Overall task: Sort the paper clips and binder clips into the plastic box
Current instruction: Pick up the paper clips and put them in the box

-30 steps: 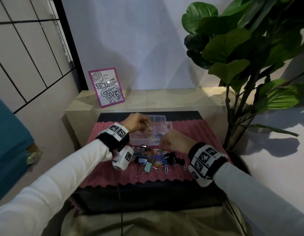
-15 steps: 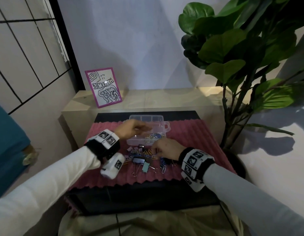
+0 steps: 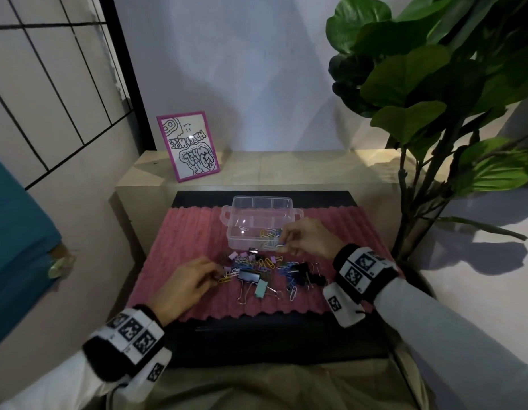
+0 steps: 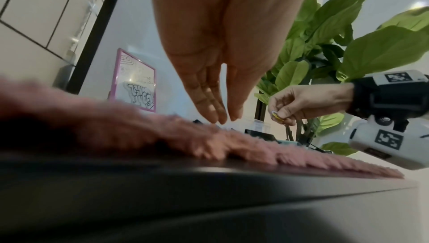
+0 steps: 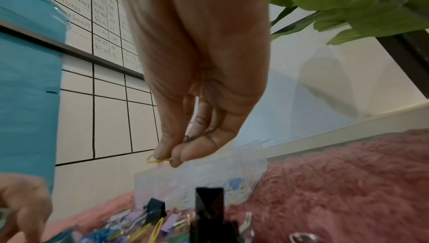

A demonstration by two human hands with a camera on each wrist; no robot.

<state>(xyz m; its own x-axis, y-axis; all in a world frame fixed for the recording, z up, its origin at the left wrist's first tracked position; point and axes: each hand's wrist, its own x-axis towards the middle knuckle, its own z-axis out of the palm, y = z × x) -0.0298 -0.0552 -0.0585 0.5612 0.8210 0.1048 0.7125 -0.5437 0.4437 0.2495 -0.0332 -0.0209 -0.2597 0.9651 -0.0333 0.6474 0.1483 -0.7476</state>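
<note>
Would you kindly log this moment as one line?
right hand: pinches yellow paper clip | left hand: at clip pile | plastic box: open

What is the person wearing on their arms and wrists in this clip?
Both arms are in long pale sleeves. Each wrist carries a black band set with white square-pattern marker tiles, with a rounded white camera pod slung beneath. The left hand and right hand are bare: no gloves.

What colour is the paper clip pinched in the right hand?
Yellow; the paper clip shows best in the right wrist view, pinched by the right hand.
</note>
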